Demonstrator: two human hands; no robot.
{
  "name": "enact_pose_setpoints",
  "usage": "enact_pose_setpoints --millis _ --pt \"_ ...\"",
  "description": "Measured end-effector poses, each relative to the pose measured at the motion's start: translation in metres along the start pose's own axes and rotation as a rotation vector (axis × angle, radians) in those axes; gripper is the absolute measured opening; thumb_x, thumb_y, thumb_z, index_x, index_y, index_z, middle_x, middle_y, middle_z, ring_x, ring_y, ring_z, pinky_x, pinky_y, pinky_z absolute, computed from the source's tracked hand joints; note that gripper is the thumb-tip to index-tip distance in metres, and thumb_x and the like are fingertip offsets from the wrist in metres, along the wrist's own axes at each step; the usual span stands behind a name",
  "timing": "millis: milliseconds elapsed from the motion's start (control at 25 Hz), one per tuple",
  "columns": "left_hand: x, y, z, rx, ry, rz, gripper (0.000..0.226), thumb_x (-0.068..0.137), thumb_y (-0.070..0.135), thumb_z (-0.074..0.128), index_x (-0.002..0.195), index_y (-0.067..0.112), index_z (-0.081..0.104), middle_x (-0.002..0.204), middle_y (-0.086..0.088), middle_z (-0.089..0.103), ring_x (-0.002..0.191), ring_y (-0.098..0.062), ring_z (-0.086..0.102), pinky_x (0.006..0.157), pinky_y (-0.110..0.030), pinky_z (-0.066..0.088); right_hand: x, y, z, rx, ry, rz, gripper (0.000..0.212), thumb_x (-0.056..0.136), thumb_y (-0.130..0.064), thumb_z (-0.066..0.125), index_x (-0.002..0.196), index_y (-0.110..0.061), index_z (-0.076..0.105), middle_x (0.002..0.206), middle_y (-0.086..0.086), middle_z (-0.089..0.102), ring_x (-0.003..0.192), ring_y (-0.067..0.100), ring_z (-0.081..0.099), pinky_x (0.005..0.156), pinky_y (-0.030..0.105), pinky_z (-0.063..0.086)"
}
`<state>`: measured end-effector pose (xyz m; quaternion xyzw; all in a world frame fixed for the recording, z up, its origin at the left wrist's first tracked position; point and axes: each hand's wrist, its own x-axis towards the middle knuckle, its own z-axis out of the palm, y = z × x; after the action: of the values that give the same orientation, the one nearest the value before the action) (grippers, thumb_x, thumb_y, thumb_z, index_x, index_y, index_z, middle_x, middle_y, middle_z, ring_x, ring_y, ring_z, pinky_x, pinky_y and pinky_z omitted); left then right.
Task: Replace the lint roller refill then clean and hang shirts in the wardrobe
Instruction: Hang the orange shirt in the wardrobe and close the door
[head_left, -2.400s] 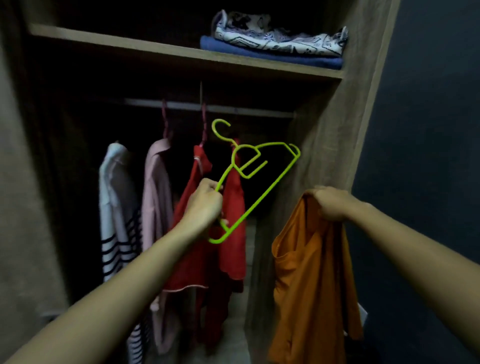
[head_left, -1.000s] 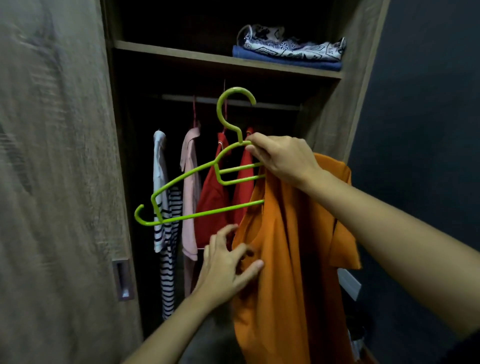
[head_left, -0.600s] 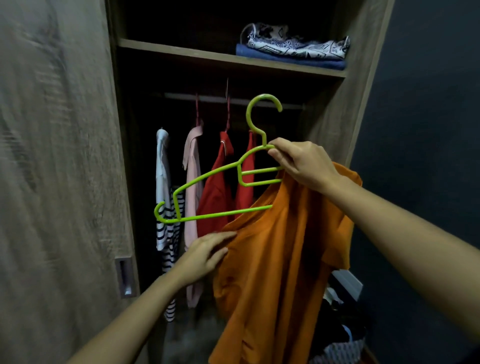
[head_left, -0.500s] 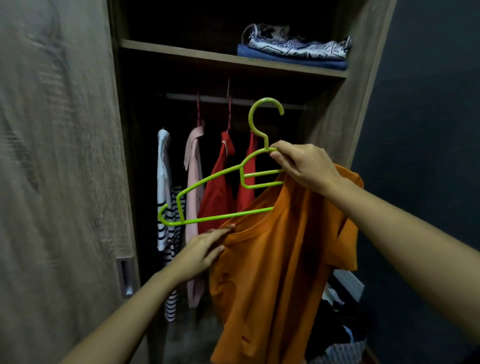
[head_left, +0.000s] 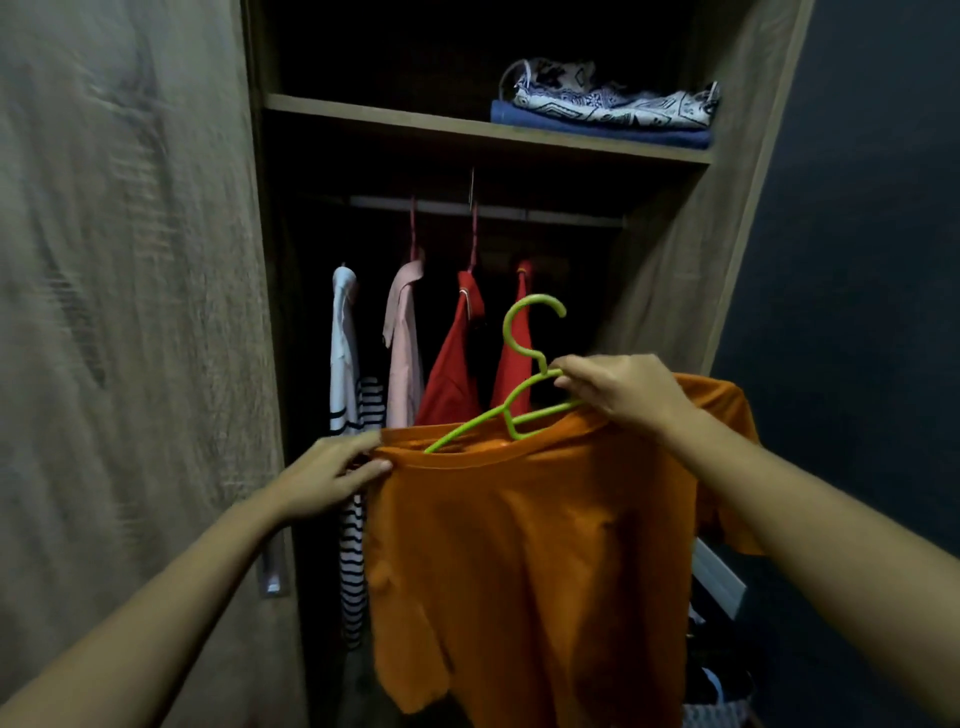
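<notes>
R hand (head_left: 621, 392) grips lime-green plastic hanger (head_left: 508, 328), 1 o'clock; L hand (head_left: 332, 475), 9 o'clock, pinches orange fabric T-shirt (head_left: 545, 545) collar open for it.

A plain orange cotton T-shirt (head_left: 530, 561) and a lime-green plastic hanger (head_left: 521, 352) are both shown unpatterned. Behind them, a white shirt banded with dark horizontal stripes (head_left: 344, 353), a pale pink collared shirt (head_left: 402, 353), a solid red shirt (head_left: 452, 374) and a second red garment (head_left: 509, 376) are seen. A folded blue cloth (head_left: 597, 134) is paired with a white cloth printed in dark blue (head_left: 613, 101), and the grey-brown wood-grain wardrobe door (head_left: 130, 312) is set against a dark slate-blue wall (head_left: 857, 260).
</notes>
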<state>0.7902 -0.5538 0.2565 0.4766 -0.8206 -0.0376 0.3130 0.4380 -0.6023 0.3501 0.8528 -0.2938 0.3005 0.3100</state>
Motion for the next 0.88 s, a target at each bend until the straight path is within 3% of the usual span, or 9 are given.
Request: enact_pose_setpoints --millis 120,280,360,440,480,560,720,800,880 --pt "0.016 0.028 -0.004 -0.061 0.036 0.006 0.011 0.090 0.039 0.048 0.097 0.039 0.039 0.076 0.001 0.058 0.070 -0.005 0.058 0.066 -0.023 0.045 0.007 -0.022 0.009 0.080 -0.078 0.174 0.044 0.092 -0.055 0.027 0.111 -0.028 0.057 0.093 -0.002 0.071 0.081 0.022 0.068 0.054 0.028 0.042" --pt "0.020 0.031 -0.009 0.112 0.231 -0.097 0.047 0.084 0.027 0.053 0.126 0.031 0.032 0.086 -0.012 0.065 0.080 -0.032 0.064 0.069 -0.041 0.051 0.013 -0.033 0.010 0.317 -0.137 0.360 0.029 0.093 -0.048 0.040 0.104 -0.029 0.059 0.088 -0.003 0.068 0.083 0.014 0.062 0.062 0.029 0.041" --pt "0.020 0.026 -0.024 0.133 0.330 -0.163 0.044 0.080 0.021 0.059 0.120 0.024 0.042 0.083 -0.008 0.064 0.080 -0.033 0.064 0.068 -0.039 0.049 0.006 -0.026 0.010 0.546 -0.214 0.377 0.028 0.093 -0.044 0.043 0.112 -0.029 0.058 0.096 -0.004 0.068 0.088 0.010 0.063 0.072 0.030 0.048" --pt "0.020 0.021 -0.042 0.100 0.367 -0.195 0.032 0.077 0.011 0.067 0.104 0.019 0.051 0.077 -0.003 0.061 0.074 -0.020 0.065 0.068 -0.034 0.049 -0.007 -0.014 0.011 0.630 -0.302 0.395 0.029 0.094 -0.036 0.045 0.116 -0.023 0.059 0.105 -0.005 0.066 0.097 0.008 0.062 0.085 0.030 0.051" --pt "0.019 0.020 -0.051 0.064 0.359 -0.202 0.027 0.076 0.008 0.070 0.095 0.018 0.053 0.075 -0.001 0.062 0.069 -0.007 0.063 0.069 -0.029 0.049 -0.015 -0.010 0.013 0.653 -0.347 0.414 0.027 0.095 -0.033 0.045 0.112 -0.020 0.062 0.102 -0.008 0.066 0.096 0.007 0.061 0.088 0.032 0.050" --pt "0.016 0.021 -0.064 -0.022 0.254 -0.212 0.017 0.076 0.012 0.073 0.084 0.018 0.059 0.077 0.001 0.065 0.071 -0.001 0.061 0.066 -0.016 0.046 -0.027 -0.013 0.017 0.765 -0.354 0.505 0.027 0.096 -0.030 0.041 0.095 -0.020 0.066 0.087 -0.012 0.064 0.087 0.004 0.060 0.087 0.034 0.049" --pt "0.020 0.028 -0.066 -0.041 0.151 -0.170 0.013 0.077 0.028 0.072 0.084 0.020 0.065 0.080 0.002 0.066 0.076 -0.008 0.060 0.065 -0.024 0.045 -0.023 -0.032 0.025 0.887 -0.213 0.609 0.024 0.096 -0.033 0.041 0.092 -0.033 0.064 0.086 -0.014 0.065 0.083 -0.003 0.060 0.078 0.021 0.046" --pt "0.022 0.028 -0.065 -0.057 0.125 -0.139 0.013 0.077 0.029 0.071 0.084 0.021 0.065 0.082 0.005 0.065 0.078 -0.003 0.060 0.065 -0.019 0.043 -0.014 -0.035 0.026 0.914 -0.207 0.598 0.023 0.095 -0.033 0.043 0.094 -0.032 0.065 0.089 -0.011 0.067 0.086 0.003 0.063 0.079 0.023 0.048" --pt "0.020 0.023 -0.072 -0.114 0.064 -0.140 0.016 0.077 0.033 0.069 0.090 0.023 0.065 0.089 0.007 0.066 0.084 0.001 0.061 0.071 -0.018 0.046 -0.010 -0.033 0.024 0.951 -0.177 0.628 0.026 0.095 -0.033 0.042 0.087 -0.027 0.067 0.080 -0.007 0.067 0.076 0.006 0.063 0.075 0.026 0.049"
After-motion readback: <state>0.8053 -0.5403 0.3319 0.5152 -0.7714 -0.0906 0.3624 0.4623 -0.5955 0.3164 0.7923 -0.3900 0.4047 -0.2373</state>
